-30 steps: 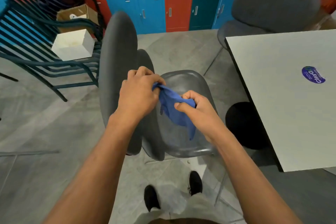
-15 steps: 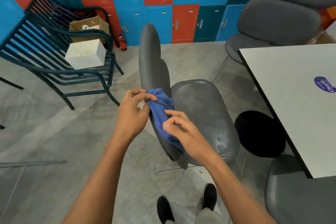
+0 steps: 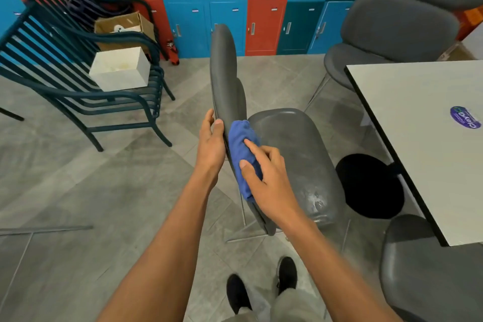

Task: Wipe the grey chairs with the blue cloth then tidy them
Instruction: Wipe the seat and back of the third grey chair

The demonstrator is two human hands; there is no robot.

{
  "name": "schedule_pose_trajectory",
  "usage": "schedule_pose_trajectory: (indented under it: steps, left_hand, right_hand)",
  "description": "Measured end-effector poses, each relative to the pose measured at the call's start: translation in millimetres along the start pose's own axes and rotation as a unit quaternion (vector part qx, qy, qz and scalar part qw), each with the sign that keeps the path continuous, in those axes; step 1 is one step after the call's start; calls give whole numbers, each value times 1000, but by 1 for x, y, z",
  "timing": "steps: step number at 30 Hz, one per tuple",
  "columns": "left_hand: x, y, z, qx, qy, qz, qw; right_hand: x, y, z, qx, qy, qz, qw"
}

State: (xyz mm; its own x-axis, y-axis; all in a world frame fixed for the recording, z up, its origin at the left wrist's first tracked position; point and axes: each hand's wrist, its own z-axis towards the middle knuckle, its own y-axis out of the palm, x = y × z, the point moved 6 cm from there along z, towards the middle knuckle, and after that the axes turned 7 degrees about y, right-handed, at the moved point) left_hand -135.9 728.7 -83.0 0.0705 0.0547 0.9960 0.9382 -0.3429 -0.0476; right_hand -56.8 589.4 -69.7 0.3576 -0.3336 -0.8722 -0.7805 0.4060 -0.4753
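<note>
Basically, right hand presses the soft, limp blue cloth flat-fingered against the stiff grey chair backrest; left hand grips its edge.

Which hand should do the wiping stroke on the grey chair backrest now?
Right. The right hand already presses the bunched blue cloth against the grey chair backrest. The left hand grips the backrest's edge, so it is better left steadying.
</note>
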Motion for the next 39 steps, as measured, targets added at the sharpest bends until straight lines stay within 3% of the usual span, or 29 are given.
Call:
schedule_pose_trajectory:
  steps: [9,14,25,32,39]
  left_hand:
    - [-27,13,4,-9,-43,-126,991]
    - [-34,-2,34,17,-44,-97,994]
    - [-8,-1,110,106,-39,15,994]
    - [-7,7,120,115,-81,-101,985]
    - [-6,5,124,89,-81,-89,989]
  right_hand:
    - [-26,22,36,-65,28,-120,990]
    - [-38,37,105,-97,62,-73,991]
    - [-70,54,261,-75,134,3,988]
    - [-48,48,202,-91,105,16,990]
    - [-35,31,127,-147,132,-40,980]
